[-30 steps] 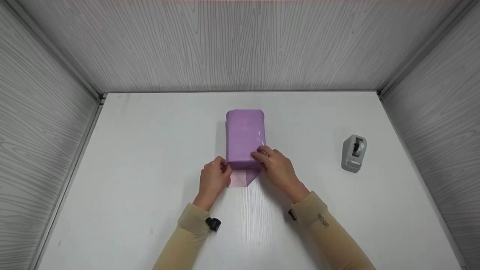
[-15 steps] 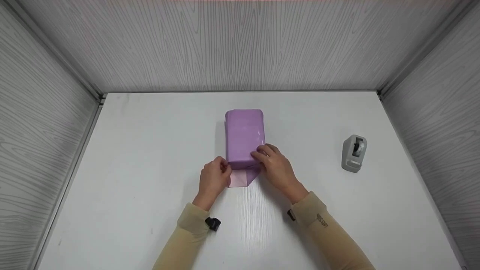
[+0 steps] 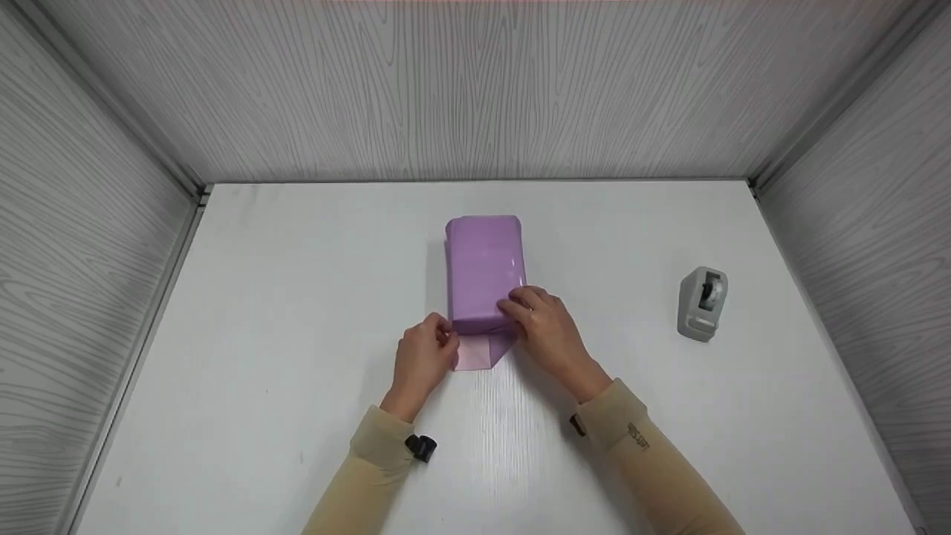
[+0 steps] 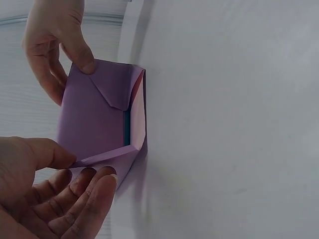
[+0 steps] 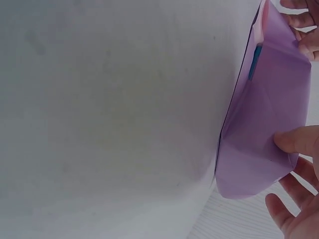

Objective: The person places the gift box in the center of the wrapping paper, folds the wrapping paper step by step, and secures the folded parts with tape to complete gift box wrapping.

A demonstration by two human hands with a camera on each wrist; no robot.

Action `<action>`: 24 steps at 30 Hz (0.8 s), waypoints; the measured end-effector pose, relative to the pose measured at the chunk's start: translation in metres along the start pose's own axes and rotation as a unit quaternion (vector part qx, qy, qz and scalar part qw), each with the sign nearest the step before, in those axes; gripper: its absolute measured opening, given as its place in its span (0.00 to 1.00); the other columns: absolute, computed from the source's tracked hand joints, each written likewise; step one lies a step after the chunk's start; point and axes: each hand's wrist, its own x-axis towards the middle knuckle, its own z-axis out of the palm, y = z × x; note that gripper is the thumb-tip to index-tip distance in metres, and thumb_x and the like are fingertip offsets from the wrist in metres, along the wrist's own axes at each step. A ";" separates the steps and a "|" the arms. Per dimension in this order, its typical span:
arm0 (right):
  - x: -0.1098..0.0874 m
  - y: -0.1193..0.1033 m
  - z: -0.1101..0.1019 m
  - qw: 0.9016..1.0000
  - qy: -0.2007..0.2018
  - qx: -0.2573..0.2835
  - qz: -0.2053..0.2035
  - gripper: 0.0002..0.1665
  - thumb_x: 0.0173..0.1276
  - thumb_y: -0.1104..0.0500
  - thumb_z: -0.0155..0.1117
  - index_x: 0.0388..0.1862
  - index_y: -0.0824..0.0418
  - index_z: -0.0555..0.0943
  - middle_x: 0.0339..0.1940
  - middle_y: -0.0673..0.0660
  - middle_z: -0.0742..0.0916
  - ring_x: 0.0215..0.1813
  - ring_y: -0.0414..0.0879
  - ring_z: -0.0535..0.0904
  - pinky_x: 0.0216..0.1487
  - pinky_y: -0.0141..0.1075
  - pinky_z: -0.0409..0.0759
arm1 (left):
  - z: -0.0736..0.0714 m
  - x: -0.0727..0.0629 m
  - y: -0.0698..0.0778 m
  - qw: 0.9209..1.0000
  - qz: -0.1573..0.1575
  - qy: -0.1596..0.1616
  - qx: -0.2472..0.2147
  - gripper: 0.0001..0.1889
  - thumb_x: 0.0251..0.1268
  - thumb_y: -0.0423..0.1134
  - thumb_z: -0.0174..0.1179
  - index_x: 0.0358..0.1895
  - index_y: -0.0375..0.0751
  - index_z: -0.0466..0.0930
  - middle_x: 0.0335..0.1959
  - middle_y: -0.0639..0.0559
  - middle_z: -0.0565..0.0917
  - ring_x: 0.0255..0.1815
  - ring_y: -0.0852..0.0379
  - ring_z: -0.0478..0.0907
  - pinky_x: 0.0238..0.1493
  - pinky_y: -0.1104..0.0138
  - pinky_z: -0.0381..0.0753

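A box wrapped in purple paper (image 3: pixel 487 271) lies on the white table, its near end showing folded flaps. In the left wrist view, a teal strip (image 4: pixel 127 128) shows in the gap between the flaps. The person's left hand (image 3: pixel 423 360) pinches the purple wrapping paper (image 4: pixel 107 157) at the near left corner between thumb and fingers. With the thumb on the folded end flap (image 5: pixel 259 144) and fingers bent over the edge, the right hand (image 3: pixel 551 331) grips the near right corner. A pale pink-sided flap (image 3: pixel 472 353) sticks out flat toward the person.
A grey tape dispenser (image 3: pixel 702 305) with a roll stands on the right of the table (image 3: pixel 297 297). Grey wood-grain panels (image 3: pixel 475 89) enclose the table at the back and both sides. Each wrist wears a black device (image 3: pixel 421 447) at the sleeve cuff.
The wrapped box has shifted very slightly left and away from the person. The left hand has dipped a little at the near left corner; the right hand keeps almost the same place.
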 end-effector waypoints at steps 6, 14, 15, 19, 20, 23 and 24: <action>0.002 -0.001 -0.002 1.000 0.002 0.008 0.005 0.17 0.63 0.71 0.67 0.49 0.58 0.86 0.47 0.56 0.83 0.55 0.55 0.77 0.49 0.50 0.77 | 0.000 0.001 0.000 1.000 -0.007 -0.003 -0.001 0.04 0.62 0.34 0.62 0.32 0.37 0.80 0.23 0.52 0.82 0.22 0.58 0.78 0.27 0.61 0.78; 0.002 -0.001 0.000 1.000 0.000 0.016 0.016 0.16 0.64 0.70 0.66 0.50 0.57 0.86 0.47 0.55 0.83 0.56 0.55 0.76 0.48 0.50 0.77 | 0.003 0.003 -0.001 1.000 -0.015 0.002 0.003 0.03 0.62 0.33 0.61 0.32 0.37 0.81 0.24 0.51 0.83 0.22 0.57 0.78 0.28 0.61 0.78; 0.002 -0.001 0.000 1.000 -0.001 0.018 0.018 0.17 0.64 0.70 0.67 0.50 0.57 0.86 0.47 0.55 0.83 0.56 0.54 0.76 0.48 0.50 0.77 | 0.003 0.003 -0.001 1.000 -0.015 0.002 0.004 0.03 0.62 0.33 0.61 0.32 0.37 0.81 0.24 0.51 0.82 0.22 0.57 0.78 0.28 0.61 0.78; 0.002 0.000 0.001 0.999 -0.002 0.023 0.023 0.17 0.64 0.70 0.67 0.50 0.57 0.86 0.48 0.54 0.83 0.57 0.54 0.75 0.47 0.49 0.77 | 0.005 -0.001 -0.002 1.000 -0.012 -0.003 0.011 0.03 0.61 0.32 0.61 0.29 0.38 0.80 0.21 0.53 0.81 0.20 0.58 0.76 0.25 0.62 0.77; 0.002 0.000 0.001 0.999 -0.003 0.024 0.022 0.17 0.64 0.71 0.67 0.50 0.57 0.86 0.48 0.55 0.83 0.57 0.54 0.75 0.47 0.49 0.77 | 0.006 -0.002 -0.003 1.000 -0.009 -0.003 0.013 0.04 0.60 0.32 0.60 0.29 0.38 0.80 0.20 0.54 0.81 0.19 0.59 0.76 0.25 0.62 0.77; 0.002 0.000 0.000 0.999 -0.003 0.026 0.020 0.18 0.63 0.72 0.66 0.49 0.58 0.86 0.47 0.55 0.83 0.56 0.55 0.75 0.47 0.50 0.77 | 0.006 -0.004 -0.003 1.000 0.005 0.001 0.017 0.05 0.61 0.29 0.60 0.27 0.38 0.79 0.19 0.54 0.80 0.18 0.59 0.75 0.23 0.63 0.76; 0.002 0.000 0.000 0.999 -0.004 0.026 0.020 0.18 0.62 0.72 0.66 0.49 0.58 0.86 0.47 0.55 0.83 0.56 0.55 0.76 0.47 0.50 0.77 | 0.006 -0.004 -0.003 1.000 0.009 0.003 0.017 0.05 0.61 0.29 0.59 0.27 0.38 0.79 0.18 0.54 0.80 0.17 0.59 0.75 0.22 0.63 0.76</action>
